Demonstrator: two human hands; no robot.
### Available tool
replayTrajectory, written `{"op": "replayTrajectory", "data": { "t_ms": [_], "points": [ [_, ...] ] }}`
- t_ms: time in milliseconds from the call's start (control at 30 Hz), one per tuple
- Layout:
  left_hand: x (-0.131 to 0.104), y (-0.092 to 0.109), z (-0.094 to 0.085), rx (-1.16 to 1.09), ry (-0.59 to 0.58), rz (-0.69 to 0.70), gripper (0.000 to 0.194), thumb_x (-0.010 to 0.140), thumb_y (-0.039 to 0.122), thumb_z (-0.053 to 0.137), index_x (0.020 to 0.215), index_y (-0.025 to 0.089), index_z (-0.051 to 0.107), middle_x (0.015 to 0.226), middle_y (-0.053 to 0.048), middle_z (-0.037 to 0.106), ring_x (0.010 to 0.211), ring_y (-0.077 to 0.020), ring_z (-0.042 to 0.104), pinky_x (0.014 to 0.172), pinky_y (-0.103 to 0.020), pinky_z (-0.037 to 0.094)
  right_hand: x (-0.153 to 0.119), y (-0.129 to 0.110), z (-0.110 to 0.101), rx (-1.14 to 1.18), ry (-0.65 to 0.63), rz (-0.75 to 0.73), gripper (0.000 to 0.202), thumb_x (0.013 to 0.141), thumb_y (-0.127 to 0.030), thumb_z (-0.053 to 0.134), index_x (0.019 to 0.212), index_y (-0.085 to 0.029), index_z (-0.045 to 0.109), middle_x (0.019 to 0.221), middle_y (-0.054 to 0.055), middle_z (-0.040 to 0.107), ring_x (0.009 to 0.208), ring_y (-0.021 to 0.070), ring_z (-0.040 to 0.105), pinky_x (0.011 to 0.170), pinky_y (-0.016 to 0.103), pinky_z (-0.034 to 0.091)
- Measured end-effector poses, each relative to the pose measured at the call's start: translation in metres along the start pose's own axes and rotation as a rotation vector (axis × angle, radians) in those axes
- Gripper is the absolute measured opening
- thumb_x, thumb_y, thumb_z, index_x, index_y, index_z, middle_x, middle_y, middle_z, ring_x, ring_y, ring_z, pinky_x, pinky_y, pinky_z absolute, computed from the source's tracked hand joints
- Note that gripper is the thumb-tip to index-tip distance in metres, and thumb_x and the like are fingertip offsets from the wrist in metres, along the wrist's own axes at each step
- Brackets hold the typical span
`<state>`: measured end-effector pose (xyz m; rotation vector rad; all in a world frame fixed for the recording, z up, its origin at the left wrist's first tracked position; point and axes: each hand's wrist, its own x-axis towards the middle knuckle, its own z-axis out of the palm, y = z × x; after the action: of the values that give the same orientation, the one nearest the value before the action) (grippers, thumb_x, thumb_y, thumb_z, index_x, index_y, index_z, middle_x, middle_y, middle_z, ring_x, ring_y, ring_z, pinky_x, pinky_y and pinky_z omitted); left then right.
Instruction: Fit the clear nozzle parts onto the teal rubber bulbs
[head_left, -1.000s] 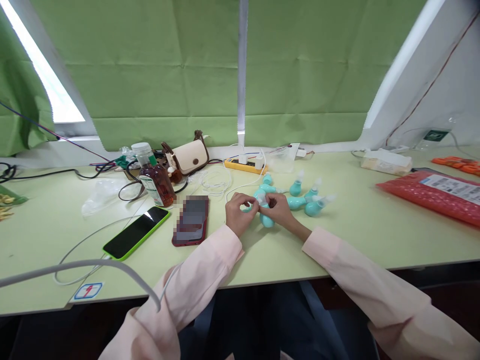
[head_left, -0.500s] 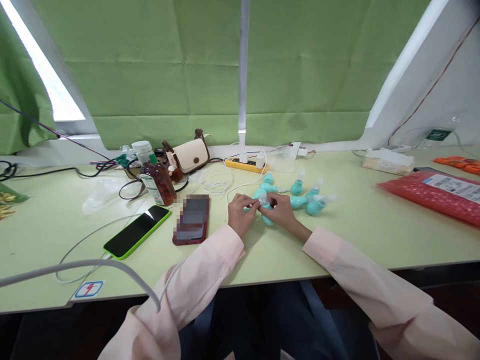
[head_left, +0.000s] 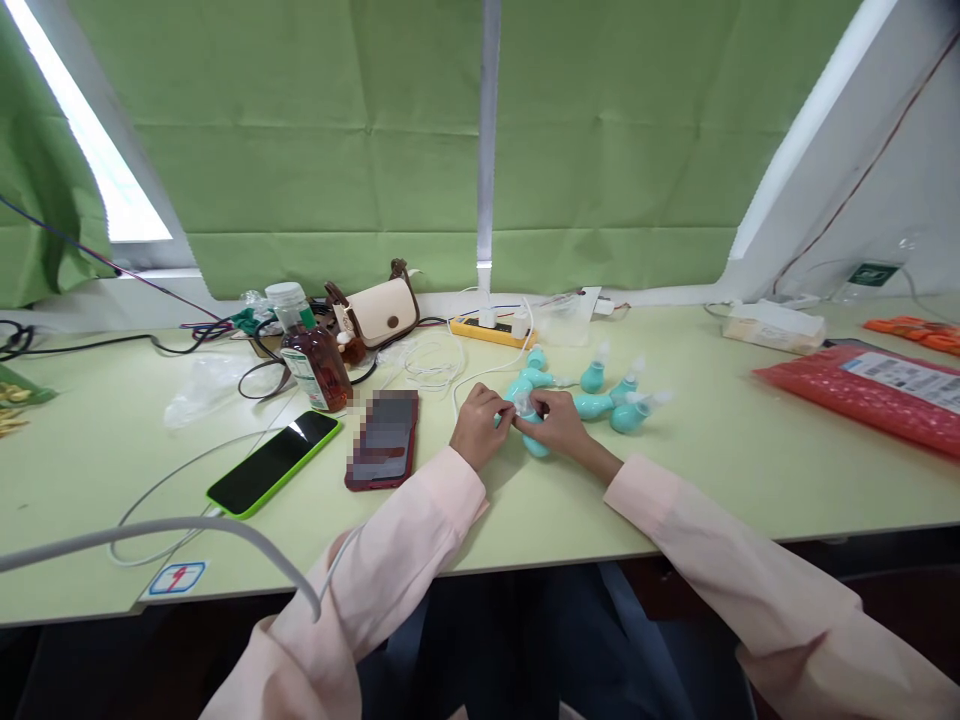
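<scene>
Several glossy teal bulb syringes with clear tips lie on the table in front of me. One of them, a bulb syringe (head_left: 535,446), sits between my hands, its clear tip (head_left: 523,402) pointing up and away. My right hand (head_left: 562,424) is closed round its upper part, thumb towards my other hand. My left hand (head_left: 478,426) is pinched at the near left side of the clear tip; what lies exactly between its fingertips is too small to make out. Just beyond the right hand are more bulbs, among them a bulb syringe (head_left: 628,417) and a bulb syringe (head_left: 592,376).
Left of my hands lie a dark red phone (head_left: 384,440) and a green-cased phone (head_left: 274,465), with a bottle (head_left: 319,360) behind. A cream handbag (head_left: 384,312) and a yellow power strip (head_left: 487,330) stand at the back. A red bubble-wrap parcel (head_left: 840,385) lies right.
My left hand has shifted slightly left and its fingers are drawn closer together. The held bulb's clear tip has lowered a little. Everything else stays put.
</scene>
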<state>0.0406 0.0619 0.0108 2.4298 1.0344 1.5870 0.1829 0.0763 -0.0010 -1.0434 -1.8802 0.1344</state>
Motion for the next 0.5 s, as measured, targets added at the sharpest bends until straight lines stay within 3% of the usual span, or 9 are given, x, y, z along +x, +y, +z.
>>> {"op": "replayTrajectory", "data": {
  "t_ms": [267, 500],
  "points": [
    [0.0007, 0.0016, -0.0023, 0.052, -0.014, 0.093, 0.013, 0.066, 0.009, 0.049, 0.057, 0.018, 0.053, 0.053, -0.003, 0.054, 0.06, -0.0156, 0.045, 0.055, -0.027, 0.04, -0.0019, -0.0068, -0.0012, 0.04, -0.01, 0.036, 0.034, 0.055, -0.026, 0.054, 0.046, -0.018, 0.021, 0.045, -0.007, 0.019, 0.045, 0.0059, 0.021, 0.042, 0.021, 0.018],
    [0.0017, 0.0026, 0.0031, 0.112, 0.045, 0.078, 0.013, 0.063, 0.008, 0.049, 0.055, 0.018, 0.048, 0.054, -0.001, 0.052, 0.06, -0.0149, 0.044, 0.055, -0.027, 0.041, -0.001, -0.0068, 0.0053, 0.082, 0.084, 0.166, 0.031, 0.054, -0.022, 0.053, 0.046, -0.018, 0.023, 0.044, -0.007, 0.022, 0.045, 0.0058, 0.022, 0.043, 0.021, 0.019]
  ]
}}
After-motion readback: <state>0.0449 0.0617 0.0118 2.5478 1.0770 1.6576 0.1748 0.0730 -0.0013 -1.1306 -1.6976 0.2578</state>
